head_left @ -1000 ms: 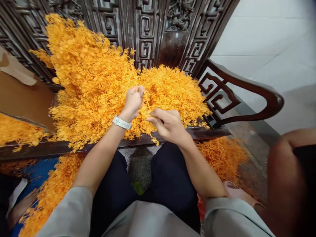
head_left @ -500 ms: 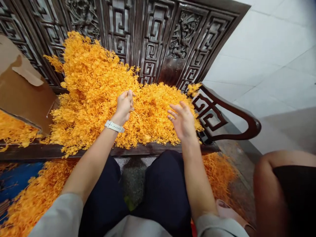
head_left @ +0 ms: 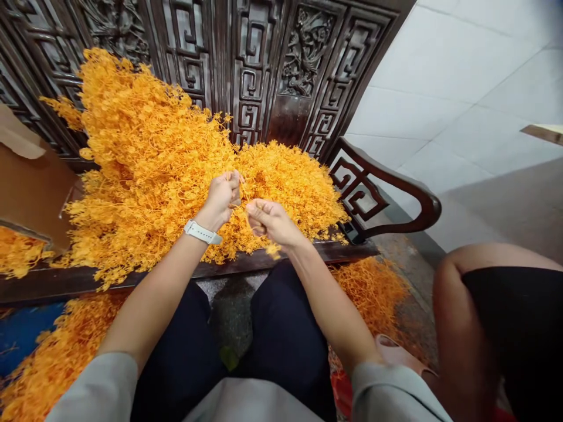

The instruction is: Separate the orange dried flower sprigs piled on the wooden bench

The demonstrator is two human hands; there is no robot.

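Observation:
A large heap of orange plastic flower sprigs (head_left: 145, 152) lies on a dark wooden bench (head_left: 347, 253) in front of me. My left hand (head_left: 221, 196), with a white watch on the wrist, is closed in a pinch on thin orange stems over the heap's front. Close to its right, my right hand (head_left: 273, 223) has its fingertips pressed together on an orange sprig. A small blurred flower end (head_left: 273, 251) hangs just below the right hand. The fingers partly hide what each hand grips.
The bench has a carved back (head_left: 303, 53) and a curved armrest (head_left: 422, 211) at right. A cardboard box (head_left: 30, 181) stands at left. More orange pieces (head_left: 373, 290) lie on the floor below. Another person's bent leg (head_left: 461, 305) is at right.
My right hand was open at the right, with an orange piece in the air beyond it. It has moved left beside my left hand and closed on a sprig. The view has shifted slightly.

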